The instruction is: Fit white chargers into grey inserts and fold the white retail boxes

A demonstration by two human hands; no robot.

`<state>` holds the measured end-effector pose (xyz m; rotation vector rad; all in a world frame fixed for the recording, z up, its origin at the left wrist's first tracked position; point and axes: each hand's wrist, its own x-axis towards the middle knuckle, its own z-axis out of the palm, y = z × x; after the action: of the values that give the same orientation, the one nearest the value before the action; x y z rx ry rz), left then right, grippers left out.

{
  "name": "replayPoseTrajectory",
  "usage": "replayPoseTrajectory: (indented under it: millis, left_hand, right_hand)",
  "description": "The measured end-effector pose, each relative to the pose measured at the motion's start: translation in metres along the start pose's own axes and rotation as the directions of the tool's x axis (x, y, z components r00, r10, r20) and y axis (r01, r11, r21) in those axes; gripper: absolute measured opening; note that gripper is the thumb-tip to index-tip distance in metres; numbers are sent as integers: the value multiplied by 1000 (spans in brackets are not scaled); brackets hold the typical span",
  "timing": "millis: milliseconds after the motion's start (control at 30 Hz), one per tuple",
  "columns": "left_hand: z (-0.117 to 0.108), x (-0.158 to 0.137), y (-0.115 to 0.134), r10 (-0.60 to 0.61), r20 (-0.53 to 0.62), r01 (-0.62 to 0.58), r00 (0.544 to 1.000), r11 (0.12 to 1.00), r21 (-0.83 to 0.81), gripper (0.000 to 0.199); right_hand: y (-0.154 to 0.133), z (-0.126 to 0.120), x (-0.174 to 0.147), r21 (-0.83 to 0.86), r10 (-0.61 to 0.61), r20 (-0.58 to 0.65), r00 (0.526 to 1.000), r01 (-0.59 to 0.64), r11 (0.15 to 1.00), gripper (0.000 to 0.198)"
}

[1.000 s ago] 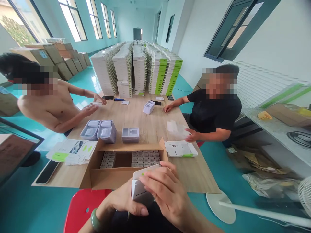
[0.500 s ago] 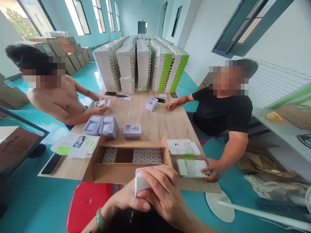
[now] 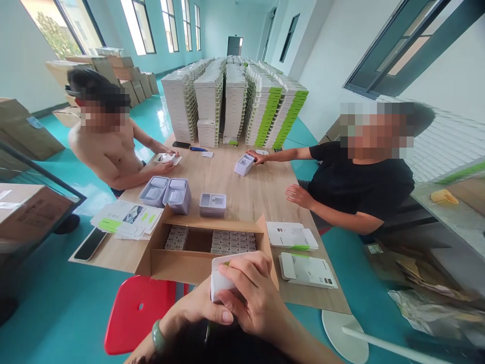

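Phone: a black slab-shaped phone (image 3: 91, 244) lies on the wood-grain table (image 3: 261, 194), at its near left corner.
Left co-worker: both hands hold a flat white printed piece (image 3: 167, 158) over the table edge.
Left cartons: a loose pile of flat white-and-green printed cartons (image 3: 129, 217), just beside the phone.
Trays: pale lavender plastic trays (image 3: 178, 194) in nested stacks, beyond the open box.
Open box: a long brown cardboard box (image 3: 182, 265), flaps up, with small white printed boxes (image 3: 233, 242) in two groups, bare interior between.
Left hand (image 3: 206, 306): curled around the held carton's lower side, thumb across the near side; a green bracelet (image 3: 158, 336) circles the wrist.
Held carton: a small white rounded-corner carton (image 3: 220, 285), gripped between both hands before the open box.
Right hand (image 3: 253, 290): closed over the carton's top and right side, fingers bent.
Right cartons: two piles of flat white cartons with green edges (image 3: 308, 270), right of the open box.
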<state>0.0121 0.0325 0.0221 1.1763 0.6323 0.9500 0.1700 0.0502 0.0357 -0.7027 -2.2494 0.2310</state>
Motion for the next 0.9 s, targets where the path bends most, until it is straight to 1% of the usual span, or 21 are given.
replayPoseTrajectory:
  millis: [100, 167, 333, 400, 467, 533, 600, 633, 700, 733, 767, 800, 833, 867, 900]
  left_hand:
    - [-1, -2, -2, 14, -4, -14, 1000, 1000, -1, 77]
    - [-3, -4, -8, 21, -24, -22, 999, 999, -29, 78]
    - [-9, -14, -38, 29, -85, -37, 996, 995, -94, 61]
    - [-14, -19, -50, 6, -92, -18, 996, 991, -130, 65]
    - [-18, -23, -57, -27, -66, 17, 997, 987, -158, 73]
    - [-20, -27, -59, -94, -104, 70, 990, 975, -212, 76]
    - [-19, -30, -56, -204, -172, 146, 964, 942, -301, 72]
    - [-17, -30, -53, -282, -204, 194, 937, 910, -367, 72]
    - [-13, -30, -45, -437, -257, 272, 862, 826, -495, 72]
    - [-11, -29, -40, -499, -281, 296, 819, 788, -540, 71]
    - [-9, -28, -34, -556, -305, 313, 773, 753, -579, 67]
    - [-7, -26, -29, -600, -326, 326, 731, 726, -606, 64]
    - [-5, -24, -23, -627, -347, 333, 698, 713, -618, 60]
    - [-4, -22, -17, -642, -371, 332, 671, 707, -625, 57]
    - [-2, -20, -12, -651, -395, 322, 648, 704, -633, 55]
  right_hand:
    - [1, 1, 2, 56, -4, 4, 1000, 3, 998, 24]
    - [1, 2, 2, 70, 0, 16, 1000, -1, 998, 23]
    - [-1, 7, -1, 79, 29, 51, 998, -33, 996, 25]
    - [-2, 9, 0, 82, 55, 56, 997, -59, 995, 25]
    - [-2, 9, 0, 104, 105, 72, 992, -112, 988, 23]
    - [-1, 8, 0, 153, 164, 108, 981, -179, 972, 19]
    - [0, 8, -2, 205, 224, 131, 966, -247, 947, 16]
    - [-1, 9, -3, 218, 258, 126, 958, -281, 935, 17]
    - [-3, 15, -8, 241, 363, 76, 929, -370, 897, 17]
    - [-5, 18, -10, 272, 445, 42, 895, -439, 857, 13]
    - [-7, 23, -12, 326, 546, 16, 838, -520, 789, 8]
    - [-9, 27, -13, 408, 657, 15, 754, -604, 684, 9]
    - [-12, 32, -13, 504, 759, 54, 649, -674, 540, 18]
    - [-14, 35, -13, 590, 834, 126, 538, -716, 372, 27]
    - [-16, 38, -12, 650, 871, 214, 442, -730, 211, 35]
